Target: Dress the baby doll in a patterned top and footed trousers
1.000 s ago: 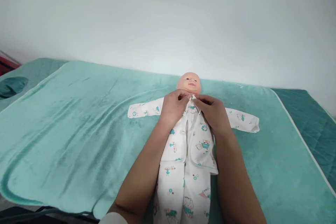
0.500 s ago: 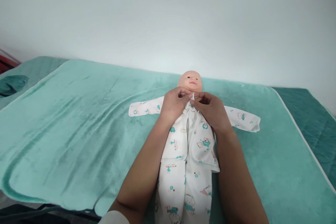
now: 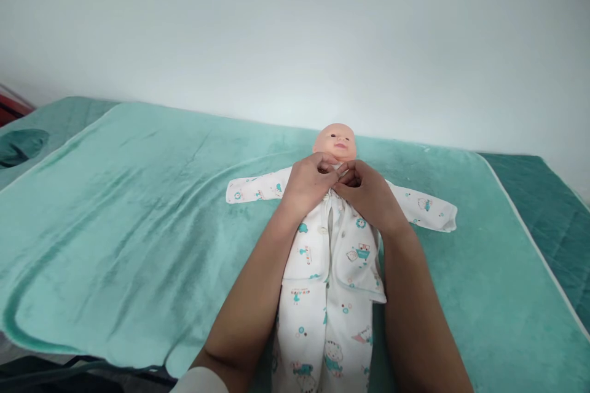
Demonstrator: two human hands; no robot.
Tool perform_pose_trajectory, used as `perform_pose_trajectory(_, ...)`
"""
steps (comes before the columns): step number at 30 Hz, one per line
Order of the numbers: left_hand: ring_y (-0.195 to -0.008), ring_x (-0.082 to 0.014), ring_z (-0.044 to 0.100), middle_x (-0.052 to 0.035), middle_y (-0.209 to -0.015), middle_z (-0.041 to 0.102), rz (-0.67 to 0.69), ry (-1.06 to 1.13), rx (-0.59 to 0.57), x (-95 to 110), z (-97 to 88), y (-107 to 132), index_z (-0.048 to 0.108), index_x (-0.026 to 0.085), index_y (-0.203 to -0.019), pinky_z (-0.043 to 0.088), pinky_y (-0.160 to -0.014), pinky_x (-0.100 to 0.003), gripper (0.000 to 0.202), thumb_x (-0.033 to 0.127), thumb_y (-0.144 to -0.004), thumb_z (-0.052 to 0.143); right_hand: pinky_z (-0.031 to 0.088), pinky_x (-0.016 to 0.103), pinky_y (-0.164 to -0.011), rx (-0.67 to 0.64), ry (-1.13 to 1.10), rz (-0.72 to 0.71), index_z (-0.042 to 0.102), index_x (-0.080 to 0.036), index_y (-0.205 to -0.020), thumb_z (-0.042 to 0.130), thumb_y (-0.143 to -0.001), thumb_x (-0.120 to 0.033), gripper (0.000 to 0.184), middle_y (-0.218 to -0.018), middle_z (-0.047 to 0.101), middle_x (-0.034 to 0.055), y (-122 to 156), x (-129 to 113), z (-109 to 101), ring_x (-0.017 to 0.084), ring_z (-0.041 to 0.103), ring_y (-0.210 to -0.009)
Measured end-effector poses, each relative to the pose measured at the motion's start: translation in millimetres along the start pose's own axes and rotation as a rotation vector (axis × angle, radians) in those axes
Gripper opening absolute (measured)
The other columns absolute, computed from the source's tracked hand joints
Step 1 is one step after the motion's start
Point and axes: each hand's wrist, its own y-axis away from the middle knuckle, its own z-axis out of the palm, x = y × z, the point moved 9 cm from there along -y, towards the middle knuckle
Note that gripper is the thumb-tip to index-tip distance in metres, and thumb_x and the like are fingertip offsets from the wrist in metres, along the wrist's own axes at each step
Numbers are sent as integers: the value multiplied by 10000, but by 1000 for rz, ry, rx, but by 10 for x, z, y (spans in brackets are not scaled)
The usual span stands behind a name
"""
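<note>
A baby doll (image 3: 335, 139) lies on its back on a teal blanket (image 3: 138, 209), arms spread, dressed in a white printed sleepsuit (image 3: 327, 276). My left hand (image 3: 308, 185) and my right hand (image 3: 366, 193) meet at the doll's neck, just under its chin. Both hands are closed in a pinch on the two front edges of the sleepsuit at the collar, pressing them together. Below the hands the front placket still gapes a little. The fingertips hide the collar fastening itself.
The blanket covers a darker quilted green surface (image 3: 548, 209) that shows at the right and far left. A plain white wall (image 3: 295, 31) stands right behind. A red edge (image 3: 9, 112) shows at the far left.
My two hands have drawn closer together at the collar, closing the gap between the sleepsuit's front edges. The doll has not moved.
</note>
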Motion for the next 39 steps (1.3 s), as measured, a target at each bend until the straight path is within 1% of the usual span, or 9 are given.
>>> perform_pose_trajectory(6, -802, -149, 665, -17, -867, 722, 3, 9, -58, 12, -16, 17, 712, 196, -958, 479, -727, -267, 184, 201, -801, 617, 422, 267, -617, -44, -48, -5, 610, -243, -1035, 681, -759, -275, 286, -774, 620, -39, 15, 28, 2, 137, 578, -703)
perform_pose_trajectory(12, -740, -147, 636, 0, -798, 699, 42, -61, -74, 74, -38, 32, 736, 217, -970, 465, -699, -275, 234, 162, -810, 574, 429, 271, -620, -48, -43, -11, 609, -258, -1100, 690, -781, -307, 333, -813, 652, -23, 27, 50, -24, 148, 593, -714)
perform_pose_trajectory(17, -724, -150, 604, -10, -795, 697, 92, -126, -62, 96, -57, 23, 758, 224, -866, 464, -705, -284, 188, 168, -819, 584, 393, 272, -583, 19, 9, -35, 636, -230, -992, 657, -837, -407, 236, -792, 670, -1, 79, -43, -79, 149, 563, -673)
perform_pose_trajectory(19, -745, -151, 602, -17, -832, 701, 121, -150, -54, 97, -68, 14, 760, 224, -895, 476, -736, -290, 168, 192, -832, 608, 377, 279, -590, 53, 92, -54, 664, -217, -904, 596, -885, -420, 215, -743, 651, -2, 97, -93, -107, 143, 531, -650)
perform_pose_trajectory(22, -848, -160, 626, -30, -951, 712, 206, -176, -82, 135, -51, 12, 763, 241, -1006, 496, -835, -304, 220, 184, -864, 605, 374, 288, -623, 97, 163, -90, 705, -205, -859, 532, -926, -389, 261, -738, 659, 2, 99, -139, -141, 149, 530, -672)
perform_pose_trajectory(24, -956, -168, 642, -39, -1046, 710, 260, -182, -116, 166, -29, 19, 770, 255, -1025, 493, -914, -313, 266, 149, -890, 567, 395, 289, -664, 134, 151, -120, 722, -203, -871, 541, -921, -365, 248, -809, 699, 10, 90, -150, -170, 159, 567, -727)
perform_pose_trajectory(26, -1015, -170, 648, -42, -1079, 706, 278, -183, -135, 173, -23, 21, 781, 262, -1014, 488, -957, -318, 302, 125, -909, 533, 414, 290, -702, 165, 133, -146, 733, -201, -881, 557, -910, -348, 231, -863, 725, 18, 81, -150, -193, 169, 598, -769)
perform_pose_trajectory(35, -994, -175, 660, -46, -993, 689, 281, -238, -99, 140, -43, 9, 786, 258, -1030, 502, -940, -315, 261, 157, -916, 574, 434, 301, -713, 185, 204, -200, 748, -213, -803, 586, -880, -308, 202, -831, 725, 25, 64, -152, -193, 183, 623, -772)
perform_pose_trajectory(39, -1004, -178, 655, -48, -1014, 691, 275, -272, -109, 162, -34, 14, 781, 254, -1046, 490, -940, -311, 288, 144, -919, 547, 457, 317, -764, 201, 161, -189, 765, -226, -844, 585, -887, -322, 208, -882, 743, 28, 64, -122, -210, 198, 645, -822)
